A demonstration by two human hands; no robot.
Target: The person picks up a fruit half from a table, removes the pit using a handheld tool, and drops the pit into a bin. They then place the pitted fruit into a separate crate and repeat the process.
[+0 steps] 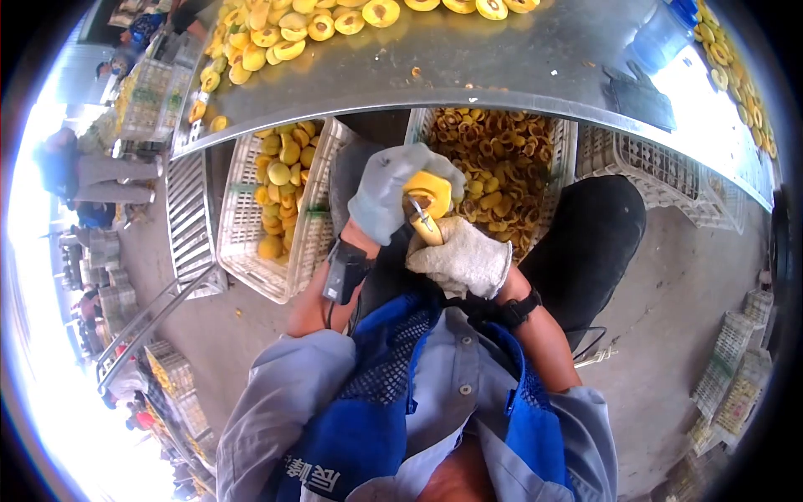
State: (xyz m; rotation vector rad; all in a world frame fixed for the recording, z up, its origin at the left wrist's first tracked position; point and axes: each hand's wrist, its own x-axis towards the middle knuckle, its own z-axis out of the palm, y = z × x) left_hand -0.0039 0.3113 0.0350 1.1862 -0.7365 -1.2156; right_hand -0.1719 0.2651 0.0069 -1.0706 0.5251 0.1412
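Note:
My left hand [386,188], in a grey glove, is closed around a yellow peach half [428,186] with its cut side partly showing. In my right hand [468,258], which wears a white knit glove, is a pitting knife with a pale yellow handle [427,230]. Its metal end meets the brown centre of the peach, though the exact contact is small in view. Both hands are above my lap, just short of the metal table's [351,84] front edge. Below and beyond them stands a white crate [565,171] of brown-centred peach scraps and some yellow pieces.
Many peach halves [322,27] lie on the table's far left. A black glove [640,96] and a blue container [661,38] sit at its right. Another white crate [293,272] holds whole peaches [278,173]. Empty-looking crates [652,171] are under the table. People stand far left.

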